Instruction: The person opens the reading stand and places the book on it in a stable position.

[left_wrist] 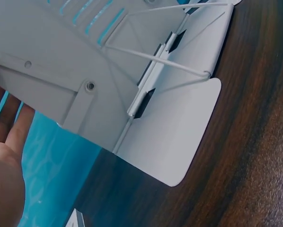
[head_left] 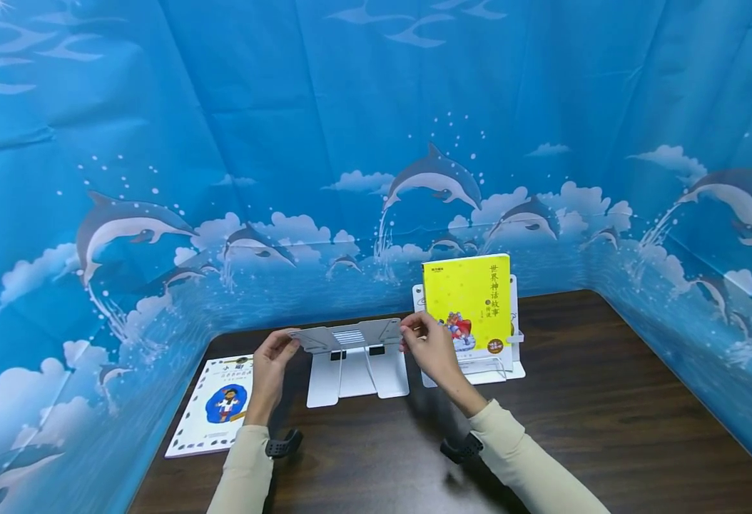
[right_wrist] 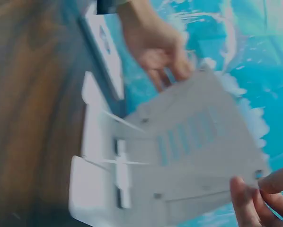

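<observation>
A white metal book stand [head_left: 358, 371] is partly unfolded on the dark table, its slotted back panel [right_wrist: 193, 137] tilted up from the flat base [left_wrist: 174, 127]. My left hand [head_left: 272, 368] pinches the panel's left edge between thumb and fingers. At the opposite edge, my right hand [head_left: 432, 350] pinches the corner with thumb and fingertips. Thin wire arms [left_wrist: 165, 61] run between panel and base. In the right wrist view the left hand [right_wrist: 153, 47] shows at the panel's far corner, somewhat blurred.
Just right of the stand, a yellow book [head_left: 469, 293] leans upright on a second white stand [head_left: 516, 368]. A white book with a blue oval picture [head_left: 212, 410] lies flat at the left. Behind the table [head_left: 575, 400] hangs a blue dolphin-printed curtain [head_left: 350, 107].
</observation>
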Tool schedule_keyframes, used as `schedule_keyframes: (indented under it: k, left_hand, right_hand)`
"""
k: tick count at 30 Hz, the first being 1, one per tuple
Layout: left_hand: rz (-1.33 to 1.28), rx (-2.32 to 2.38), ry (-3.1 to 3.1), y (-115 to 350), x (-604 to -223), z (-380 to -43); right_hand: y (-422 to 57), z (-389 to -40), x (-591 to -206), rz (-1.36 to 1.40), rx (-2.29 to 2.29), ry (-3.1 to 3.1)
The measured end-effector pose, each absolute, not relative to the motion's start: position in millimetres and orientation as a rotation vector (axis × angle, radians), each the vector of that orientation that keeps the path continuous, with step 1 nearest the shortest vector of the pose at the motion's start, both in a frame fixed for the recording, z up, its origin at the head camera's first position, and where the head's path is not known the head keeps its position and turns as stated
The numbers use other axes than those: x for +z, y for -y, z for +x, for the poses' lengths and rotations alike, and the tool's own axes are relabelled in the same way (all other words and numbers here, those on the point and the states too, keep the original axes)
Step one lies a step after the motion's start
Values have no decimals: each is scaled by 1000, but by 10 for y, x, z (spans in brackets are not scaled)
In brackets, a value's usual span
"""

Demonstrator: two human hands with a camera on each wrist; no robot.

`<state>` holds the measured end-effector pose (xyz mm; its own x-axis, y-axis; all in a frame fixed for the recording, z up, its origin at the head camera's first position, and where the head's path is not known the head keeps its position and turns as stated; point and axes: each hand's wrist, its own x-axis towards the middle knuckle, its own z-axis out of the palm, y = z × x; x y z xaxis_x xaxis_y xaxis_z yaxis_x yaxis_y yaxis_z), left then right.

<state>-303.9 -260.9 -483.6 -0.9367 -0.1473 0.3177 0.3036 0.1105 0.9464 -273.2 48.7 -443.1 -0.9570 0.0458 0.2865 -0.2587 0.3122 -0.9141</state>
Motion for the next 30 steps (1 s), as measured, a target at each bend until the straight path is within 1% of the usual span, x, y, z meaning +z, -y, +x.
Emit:
schedule_keyframes:
  k: [4, 8, 15, 19, 24, 30]
  left_hand:
    - [-145, -1926, 2022, 2577, -4706, -2936]
    - [-121, -1906, 2021, 2565, -4683, -2913]
    - [-37, -1886, 1998, 2646, -4900, -3059]
    - [-20, -1876, 1982, 2660, -4931, -3031]
    - [-67, -1861, 2016, 2658, -4909, -2904]
    - [-218, -1808, 2079, 2576, -4745, -2597]
  right_hand:
    - [-550, -2742, -4260, 259, 1463, 2283]
    - [-550, -2811, -4242, 381, 1249, 2311]
    - [-513, -2886, -4275, 427, 1115, 2335]
    - [-507, -2924, -4264, 422, 1104, 2335]
    - [-512, -3007, -4260, 414, 1091, 2332]
    - [-499, -3142, -4243, 410, 1088, 2352]
